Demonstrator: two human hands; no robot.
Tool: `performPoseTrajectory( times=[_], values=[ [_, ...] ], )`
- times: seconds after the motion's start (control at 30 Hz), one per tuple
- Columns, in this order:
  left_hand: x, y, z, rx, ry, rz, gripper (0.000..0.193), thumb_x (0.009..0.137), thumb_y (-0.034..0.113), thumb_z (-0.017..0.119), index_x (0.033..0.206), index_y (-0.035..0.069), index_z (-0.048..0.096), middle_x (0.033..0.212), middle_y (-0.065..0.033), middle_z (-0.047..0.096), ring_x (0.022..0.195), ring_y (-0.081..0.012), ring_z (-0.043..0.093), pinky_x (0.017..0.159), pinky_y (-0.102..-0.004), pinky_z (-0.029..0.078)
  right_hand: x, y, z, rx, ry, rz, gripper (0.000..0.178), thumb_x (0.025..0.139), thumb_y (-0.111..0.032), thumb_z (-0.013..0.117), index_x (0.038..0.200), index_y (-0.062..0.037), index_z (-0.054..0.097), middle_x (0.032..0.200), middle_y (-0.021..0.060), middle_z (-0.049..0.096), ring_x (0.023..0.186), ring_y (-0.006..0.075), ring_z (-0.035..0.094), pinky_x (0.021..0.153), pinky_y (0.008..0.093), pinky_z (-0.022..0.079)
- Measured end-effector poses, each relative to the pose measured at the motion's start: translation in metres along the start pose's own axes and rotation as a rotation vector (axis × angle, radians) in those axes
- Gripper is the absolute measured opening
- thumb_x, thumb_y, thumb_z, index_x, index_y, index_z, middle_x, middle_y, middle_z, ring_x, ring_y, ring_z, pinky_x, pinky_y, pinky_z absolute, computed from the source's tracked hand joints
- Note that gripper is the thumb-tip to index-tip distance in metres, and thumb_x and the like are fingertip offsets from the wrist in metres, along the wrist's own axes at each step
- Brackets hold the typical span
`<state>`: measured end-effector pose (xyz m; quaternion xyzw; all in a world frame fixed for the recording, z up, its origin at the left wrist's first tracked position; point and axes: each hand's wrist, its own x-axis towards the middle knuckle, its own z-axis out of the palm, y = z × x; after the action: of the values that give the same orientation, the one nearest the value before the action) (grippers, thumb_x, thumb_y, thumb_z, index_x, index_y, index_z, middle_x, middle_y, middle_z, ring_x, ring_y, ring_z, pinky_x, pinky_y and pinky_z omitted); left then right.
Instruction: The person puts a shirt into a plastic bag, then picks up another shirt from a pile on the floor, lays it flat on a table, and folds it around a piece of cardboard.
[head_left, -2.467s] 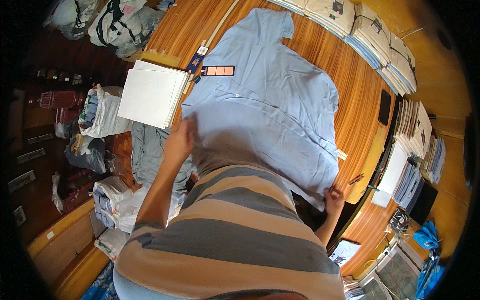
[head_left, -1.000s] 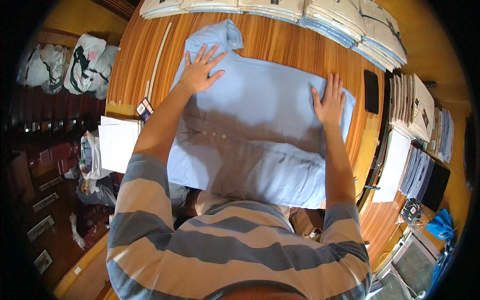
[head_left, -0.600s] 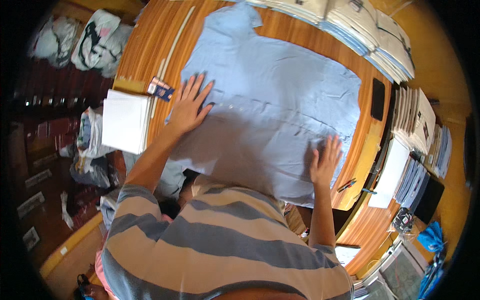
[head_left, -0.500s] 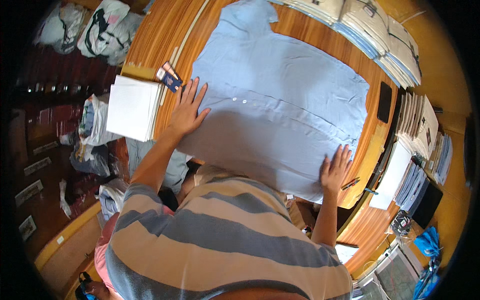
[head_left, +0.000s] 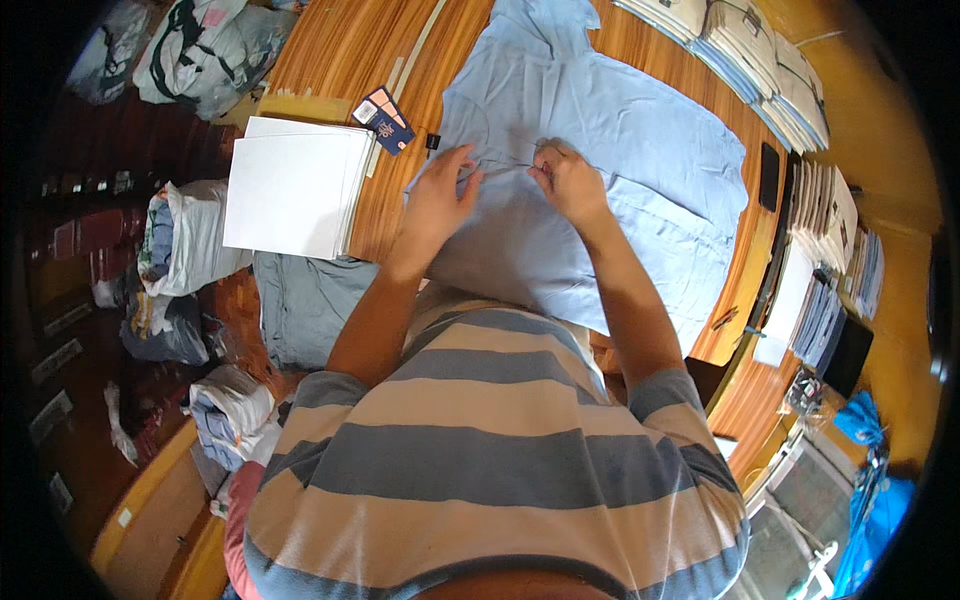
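Directly under both hands (head_left: 500, 185): blue shirt (head_left: 640, 150).

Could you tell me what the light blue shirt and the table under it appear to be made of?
The light blue shirt looks like thin matte woven fabric, probably cotton: it creases softly and lies limp. The table looks like varnished wood: orange-brown grain stripes with a slight sheen, possibly laminate.

A pale blue shirt (head_left: 600, 180) lies on an orange-brown wooden table (head_left: 340, 60). White paper sheets (head_left: 290, 185) sit beside it. The person's top (head_left: 490, 450) has grey and tan stripes.
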<state>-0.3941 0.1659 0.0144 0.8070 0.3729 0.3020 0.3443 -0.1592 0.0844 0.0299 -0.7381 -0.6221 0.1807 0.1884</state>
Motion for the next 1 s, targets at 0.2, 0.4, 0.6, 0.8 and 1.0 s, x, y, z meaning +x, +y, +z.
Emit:
performPoseTrajectory(
  times=[0.2, 0.4, 0.6, 0.8, 1.0],
  values=[
    [0.016, 0.006, 0.012, -0.256, -0.078, -0.113, 0.047, 0.098, 0.018, 0.072, 0.139, 0.002, 0.056, 0.1, -0.0173, 0.074, 0.083, -0.0304, 0.073, 0.077, -0.0396, 0.058, 0.003, 0.0, -0.016, -0.097, 0.04, -0.132, 0.022, 0.092, -0.025, 0.075, 0.097, -0.0067, 0.064, 0.1, 0.0108, 0.067, 0.1, 0.0335, 0.067, 0.083, 0.0448, 0.055],
    [0.074, -0.008, 0.016, -0.253, -0.351, -0.216, 0.066, 0.103, 0.034, 0.065, 0.153, 0.001, 0.036, 0.094, -0.0185, 0.074, 0.091, -0.03, 0.075, 0.081, -0.0402, 0.057, -0.001, -0.002, -0.04, 0.019, 0.095, -0.317, 0.023, 0.091, -0.025, 0.076, 0.096, -0.0061, 0.064, 0.096, 0.0106, 0.066, 0.096, 0.0328, 0.066, 0.082, 0.0444, 0.054],
    [0.095, 0.014, 0.018, -0.798, -0.662, -0.603, 0.079, 0.106, 0.046, 0.06, 0.167, 0.015, 0.021, 0.131, -0.0191, 0.066, 0.109, -0.0258, 0.07, 0.098, -0.039, 0.053, -0.009, 0.005, -0.041, 0.097, 0.155, -0.339, 0.021, 0.09, -0.022, 0.077, 0.095, -0.0061, 0.064, 0.096, 0.0089, 0.066, 0.094, 0.0313, 0.066, 0.082, 0.0423, 0.055],
    [0.085, 0.007, 0.039, -0.948, -0.848, -0.44, 0.07, 0.106, 0.044, 0.061, 0.164, 0.015, 0.034, 0.139, -0.0112, 0.062, 0.123, -0.0155, 0.061, 0.106, -0.0303, 0.046, -0.011, 0.004, -0.046, 0.114, 0.204, -0.392, 0.02, 0.09, -0.023, 0.077, 0.096, -0.0069, 0.066, 0.097, 0.0079, 0.067, 0.093, 0.0306, 0.067, 0.081, 0.042, 0.056],
    [0.084, 0.008, 0.04, -0.725, -0.835, -0.194, 0.045, 0.106, 0.019, 0.062, 0.148, 0.005, 0.056, 0.145, -0.0055, 0.06, 0.124, -0.0147, 0.058, 0.111, -0.0337, 0.044, -0.016, 0.013, -0.05, 0.111, 0.193, -0.373, 0.02, 0.09, -0.023, 0.077, 0.096, -0.0068, 0.066, 0.096, 0.0072, 0.067, 0.092, 0.0297, 0.067, 0.081, 0.0417, 0.056]
  ],
)
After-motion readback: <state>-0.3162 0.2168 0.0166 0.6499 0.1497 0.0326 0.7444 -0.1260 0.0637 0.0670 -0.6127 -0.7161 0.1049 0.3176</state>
